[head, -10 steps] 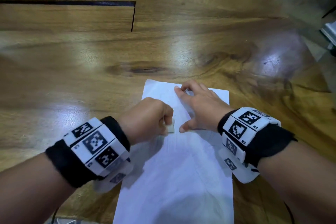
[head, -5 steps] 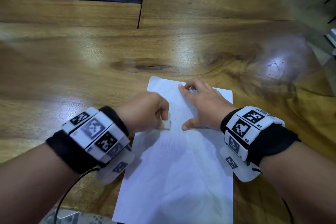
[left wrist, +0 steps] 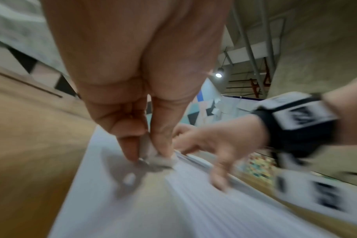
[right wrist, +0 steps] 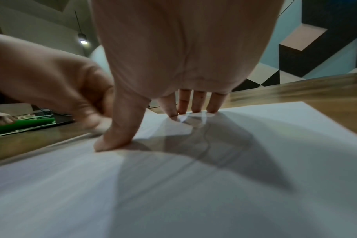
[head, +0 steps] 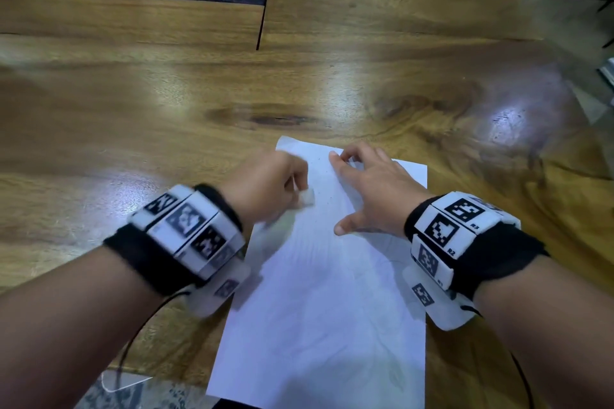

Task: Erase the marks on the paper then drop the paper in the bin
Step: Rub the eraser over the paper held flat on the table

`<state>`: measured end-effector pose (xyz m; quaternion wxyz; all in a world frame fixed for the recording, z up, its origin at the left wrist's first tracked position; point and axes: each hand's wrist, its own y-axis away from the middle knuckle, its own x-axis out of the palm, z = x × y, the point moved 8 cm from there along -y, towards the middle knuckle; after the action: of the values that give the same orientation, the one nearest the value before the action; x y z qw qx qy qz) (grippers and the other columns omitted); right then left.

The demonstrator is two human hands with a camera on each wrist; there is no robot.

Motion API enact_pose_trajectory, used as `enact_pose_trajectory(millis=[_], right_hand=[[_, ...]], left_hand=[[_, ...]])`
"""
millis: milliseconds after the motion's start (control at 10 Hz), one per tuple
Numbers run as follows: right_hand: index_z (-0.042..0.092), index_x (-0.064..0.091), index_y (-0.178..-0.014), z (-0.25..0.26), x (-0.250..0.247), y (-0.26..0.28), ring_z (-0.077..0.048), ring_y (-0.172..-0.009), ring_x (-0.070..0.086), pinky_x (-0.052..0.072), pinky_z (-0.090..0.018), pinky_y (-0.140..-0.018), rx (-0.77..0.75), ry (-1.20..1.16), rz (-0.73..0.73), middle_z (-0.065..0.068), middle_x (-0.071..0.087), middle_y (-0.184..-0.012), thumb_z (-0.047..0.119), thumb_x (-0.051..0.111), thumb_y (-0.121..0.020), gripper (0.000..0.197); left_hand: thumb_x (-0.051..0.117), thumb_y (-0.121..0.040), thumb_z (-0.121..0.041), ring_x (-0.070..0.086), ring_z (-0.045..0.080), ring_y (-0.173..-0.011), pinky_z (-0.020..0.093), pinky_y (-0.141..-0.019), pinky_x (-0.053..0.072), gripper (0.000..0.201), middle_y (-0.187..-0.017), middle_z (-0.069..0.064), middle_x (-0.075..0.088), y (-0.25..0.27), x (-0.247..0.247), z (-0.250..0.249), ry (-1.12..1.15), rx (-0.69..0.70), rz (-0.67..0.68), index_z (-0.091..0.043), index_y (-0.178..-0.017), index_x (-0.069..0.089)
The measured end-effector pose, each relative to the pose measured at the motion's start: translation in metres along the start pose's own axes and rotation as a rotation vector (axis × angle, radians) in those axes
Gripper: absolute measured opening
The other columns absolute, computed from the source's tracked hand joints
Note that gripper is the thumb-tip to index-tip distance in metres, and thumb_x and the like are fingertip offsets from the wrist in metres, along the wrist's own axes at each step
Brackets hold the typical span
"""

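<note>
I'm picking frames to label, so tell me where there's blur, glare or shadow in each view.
Head view: left hand and its wristband smeared by motion, bright glare patches on the wooden table. Left wrist view: eraser and paper streaked with blur. Right wrist view: right hand casts a dark shadow on the paper, foreground soft.

Forearms: bare, no sleeves.
Left wristband [head: 159, 256]: black fabric strap, white blocks with black square-pattern markers, blurred.
Right wristband [head: 465, 236]: same build, tags reading R2, possibly R3.
Cables: thin black lead under each wrist.
</note>
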<state>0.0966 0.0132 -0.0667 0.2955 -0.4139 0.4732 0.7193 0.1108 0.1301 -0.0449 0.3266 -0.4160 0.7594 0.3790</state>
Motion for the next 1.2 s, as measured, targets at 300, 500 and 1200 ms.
enact_pose_trajectory(millis=[300,500,1200], right_hand=[[0.022,0.004,-0.151,0.0,0.001,0.0,-0.017,-0.133,0.016,0.024,-0.031,-0.111,-0.002,-0.01,0.001,0.003,0.014,-0.144,0.055,0.071,-0.071,0.109],[0.022,0.005,-0.151,0.001,0.0,0.001,-0.017,-0.133,0.017,0.024,-0.032,-0.112,0.007,-0.009,0.002,0.004,0.014,-0.144,0.054,0.072,-0.071,0.109],[0.022,0.006,-0.152,-0.001,0.0,0.002,-0.016,-0.134,0.018,0.023,-0.028,-0.112,-0.002,-0.065,0.007,0.005,0.013,-0.145,0.05,0.074,-0.071,0.109]], left_hand=[[0.067,-0.071,-0.005,0.049,0.006,-0.058,0.014,-0.055,0.037,0.009,-0.063,-0.002,0.061,0.027,0.016,0.006,-0.07,0.015,0.17,-0.013,-0.073,0.066],[0.068,-0.075,-0.01,0.05,0.019,-0.066,0.023,-0.06,0.037,0.006,-0.062,0.001,0.055,-0.012,-0.021,0.004,-0.025,-0.041,-0.109,-0.006,-0.079,0.064],[0.069,-0.073,-0.006,0.043,0.004,-0.056,0.014,-0.05,0.033,0.01,-0.06,-0.006,0.052,0.03,0.011,0.017,-0.094,-0.041,0.175,-0.014,-0.073,0.063]])
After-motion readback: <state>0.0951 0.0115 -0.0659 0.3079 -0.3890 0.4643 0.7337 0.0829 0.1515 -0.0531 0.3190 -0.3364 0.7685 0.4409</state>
